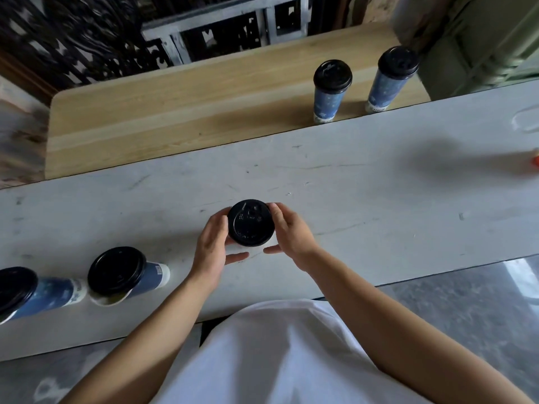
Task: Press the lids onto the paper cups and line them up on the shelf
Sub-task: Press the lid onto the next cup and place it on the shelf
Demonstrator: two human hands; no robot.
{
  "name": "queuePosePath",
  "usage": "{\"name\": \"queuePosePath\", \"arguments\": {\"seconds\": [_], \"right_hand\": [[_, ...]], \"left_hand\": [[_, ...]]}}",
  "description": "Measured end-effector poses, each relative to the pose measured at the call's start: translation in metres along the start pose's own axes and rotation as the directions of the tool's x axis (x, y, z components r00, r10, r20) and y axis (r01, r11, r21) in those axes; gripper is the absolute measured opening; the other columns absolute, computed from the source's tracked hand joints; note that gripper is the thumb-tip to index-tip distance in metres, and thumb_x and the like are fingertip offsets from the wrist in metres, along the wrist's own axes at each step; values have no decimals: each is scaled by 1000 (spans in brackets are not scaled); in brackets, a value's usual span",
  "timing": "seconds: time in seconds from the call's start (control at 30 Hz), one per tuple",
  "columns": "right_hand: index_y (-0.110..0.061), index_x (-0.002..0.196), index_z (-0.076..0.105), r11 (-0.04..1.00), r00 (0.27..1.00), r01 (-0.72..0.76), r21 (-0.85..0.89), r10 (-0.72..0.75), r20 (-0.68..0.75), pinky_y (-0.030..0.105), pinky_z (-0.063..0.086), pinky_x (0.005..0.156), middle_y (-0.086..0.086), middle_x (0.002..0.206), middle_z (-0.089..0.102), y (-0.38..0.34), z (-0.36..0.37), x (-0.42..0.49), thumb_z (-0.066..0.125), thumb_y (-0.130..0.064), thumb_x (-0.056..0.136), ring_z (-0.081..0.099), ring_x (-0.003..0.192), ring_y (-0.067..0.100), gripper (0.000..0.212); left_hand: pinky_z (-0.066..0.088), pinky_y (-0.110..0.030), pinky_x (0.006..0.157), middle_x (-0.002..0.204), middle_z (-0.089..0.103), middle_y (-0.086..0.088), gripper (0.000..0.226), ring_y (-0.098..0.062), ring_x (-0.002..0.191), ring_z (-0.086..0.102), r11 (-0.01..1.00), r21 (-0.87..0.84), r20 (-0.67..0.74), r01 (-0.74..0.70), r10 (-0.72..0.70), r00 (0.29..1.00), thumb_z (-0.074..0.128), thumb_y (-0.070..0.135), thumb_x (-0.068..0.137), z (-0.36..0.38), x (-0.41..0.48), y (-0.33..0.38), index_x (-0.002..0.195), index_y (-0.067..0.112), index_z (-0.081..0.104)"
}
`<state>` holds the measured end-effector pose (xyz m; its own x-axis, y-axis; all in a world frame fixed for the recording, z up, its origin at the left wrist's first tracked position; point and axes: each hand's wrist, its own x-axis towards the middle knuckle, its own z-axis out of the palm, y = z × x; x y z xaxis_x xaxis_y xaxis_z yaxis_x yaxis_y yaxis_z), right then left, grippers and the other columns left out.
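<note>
A paper cup with a black lid [250,223] stands on the pale grey table [379,205], seen from above so its body is hidden. My left hand [213,246] and my right hand [288,231] cup it from either side, fingers around the rim, thumbs near me. Two blue lidded cups stand on the wooden shelf [175,112] beyond the table, one [331,91] left of the other [392,80]. At the table's left are two more blue cups with black lids laid on top, one [122,275] nearer my hands and one [32,293] at the frame edge.
A small orange object [536,160] sits at the table's far right edge. Dark carved screens and a grey frame stand behind the shelf. My white shirt fills the bottom of the view.
</note>
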<state>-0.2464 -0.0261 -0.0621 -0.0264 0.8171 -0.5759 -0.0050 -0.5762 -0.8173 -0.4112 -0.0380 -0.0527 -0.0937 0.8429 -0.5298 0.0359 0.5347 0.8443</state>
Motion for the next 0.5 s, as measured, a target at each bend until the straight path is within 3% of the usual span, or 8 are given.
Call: {"name": "queuePosePath", "arguments": {"seconds": [0.27,0.4,0.5], "right_hand": [[-17,119,64,999,998,23,30,-21,-56,49,64,72,11,115,66,2,7,5,40,-34,107,65,106,24,32],[-16,119,65,998,998,6,62,-2,-67,50,64,72,12,116,66,0,10,5,39,-33,107,65,107,25,33],[-18,118,67,990,997,-65,126,69,-29,49,64,75,9,118,67,0,6,7,45,-41,103,65,110,24,35]], "left_hand": [[62,-48,73,107,73,13,33,-11,97,73,998,37,46,58,-60,997,33,41,108,1,6,-3,119,37,63],[62,-49,75,122,70,3,33,-21,108,71,996,18,56,92,-93,994,33,43,108,1,6,0,118,41,64],[61,-53,78,119,71,5,31,-21,109,70,993,4,61,115,-115,992,35,37,109,-3,5,5,118,37,65]]}}
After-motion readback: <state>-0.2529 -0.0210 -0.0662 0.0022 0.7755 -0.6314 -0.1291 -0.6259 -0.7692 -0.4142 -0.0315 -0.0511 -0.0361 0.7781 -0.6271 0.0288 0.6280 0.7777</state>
